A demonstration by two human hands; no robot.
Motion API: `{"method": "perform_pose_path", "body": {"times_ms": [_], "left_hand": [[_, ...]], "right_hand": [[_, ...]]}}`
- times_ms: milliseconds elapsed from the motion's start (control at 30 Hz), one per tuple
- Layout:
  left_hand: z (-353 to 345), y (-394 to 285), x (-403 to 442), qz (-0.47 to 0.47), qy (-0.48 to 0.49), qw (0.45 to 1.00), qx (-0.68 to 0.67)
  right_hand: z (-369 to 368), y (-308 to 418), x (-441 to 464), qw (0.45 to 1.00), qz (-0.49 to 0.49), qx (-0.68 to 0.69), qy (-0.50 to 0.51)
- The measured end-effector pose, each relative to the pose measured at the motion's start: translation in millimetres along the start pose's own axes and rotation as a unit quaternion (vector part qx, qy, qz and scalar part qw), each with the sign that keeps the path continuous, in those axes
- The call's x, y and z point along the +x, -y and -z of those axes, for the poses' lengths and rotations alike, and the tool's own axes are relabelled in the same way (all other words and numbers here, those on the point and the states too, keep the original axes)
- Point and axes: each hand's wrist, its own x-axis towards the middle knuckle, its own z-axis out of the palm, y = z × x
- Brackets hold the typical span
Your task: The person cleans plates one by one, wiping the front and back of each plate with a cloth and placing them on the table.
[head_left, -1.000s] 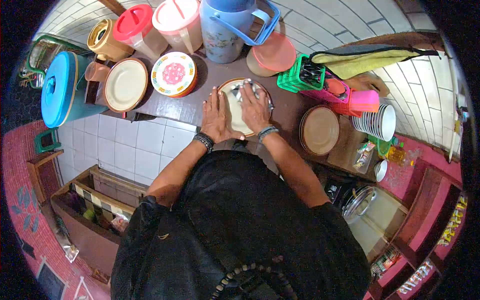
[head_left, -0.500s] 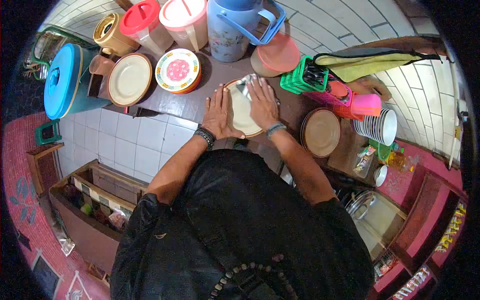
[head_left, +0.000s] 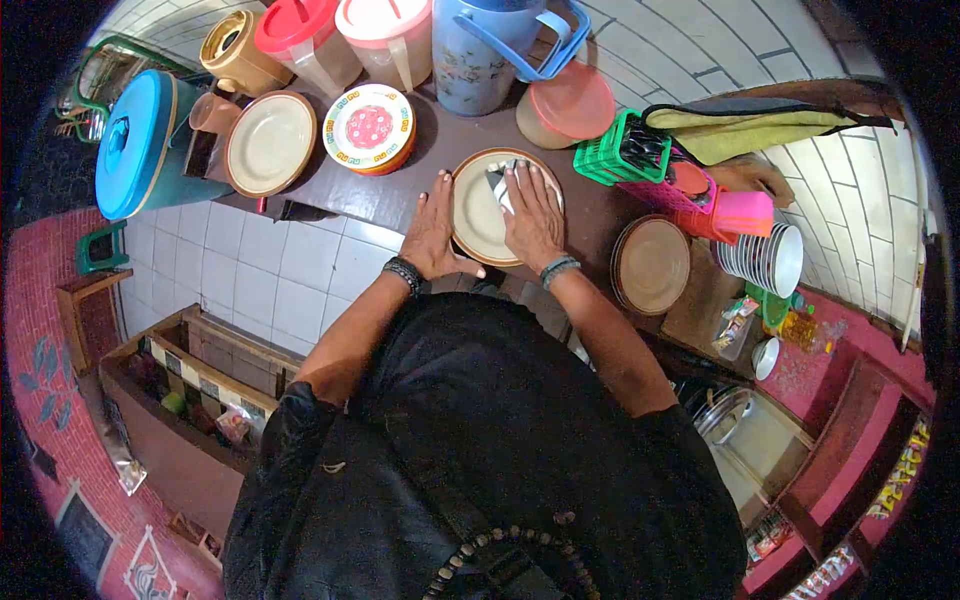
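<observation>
A cream plate with a brown rim [head_left: 480,222] lies on the dark table in front of me. My left hand [head_left: 432,232] rests along its left edge, fingers stretched out and thumb at the near rim. On the plate's right side, my right hand [head_left: 533,218] presses a black-and-white cloth [head_left: 499,186] against the surface. Those fingers are extended over the cloth and hide most of it. A stack of similar plates [head_left: 652,264] stands to the right of my right forearm.
Along the back stand a blue jug [head_left: 475,65], red-lidded pitcher [head_left: 310,50] and pink-lidded container [head_left: 565,105]. Another plate [head_left: 270,145] and a patterned round container [head_left: 368,128] are left. Cutlery in a green basket [head_left: 615,150] and stacked bowls [head_left: 780,262] are right.
My right hand and the cloth have moved from the plate's far rim toward its middle, nearer to me. My left hand stays by the left rim. The whole view has shifted slightly.
</observation>
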Motion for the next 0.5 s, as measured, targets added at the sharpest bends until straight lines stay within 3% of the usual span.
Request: {"method": "perform_pose_path", "body": {"times_ms": [133, 300, 400, 467, 500], "left_hand": [[-6.4, 0.1, 0.6, 0.002, -0.02, 1.0, -0.011], [-3.1, -3.5, 2.5, 0.0, -0.039, 0.999, -0.03], [-1.0, -8.5, 3.2, 0.015, -0.008, 1.0, 0.002], [-2.9, -6.1, 2.9, 0.011, -0.009, 1.0, -0.002], [-3.3, -4.8, 2.1, 0.008, -0.008, 1.0, -0.006]], "right_hand": [[-13.6, 18.0, 8.0, 0.995, 0.02, 0.098, 0.019], [3.0, 14.7, -29.7, 0.979, 0.12, 0.146, 0.076], [7.7, 12.6, -29.1, 0.978, 0.118, 0.144, 0.093], [-4.0, 15.6, -15.2, 0.98, 0.126, 0.141, 0.067], [-8.9, 19.0, -5.6, 0.989, 0.079, 0.124, 0.024]]}}
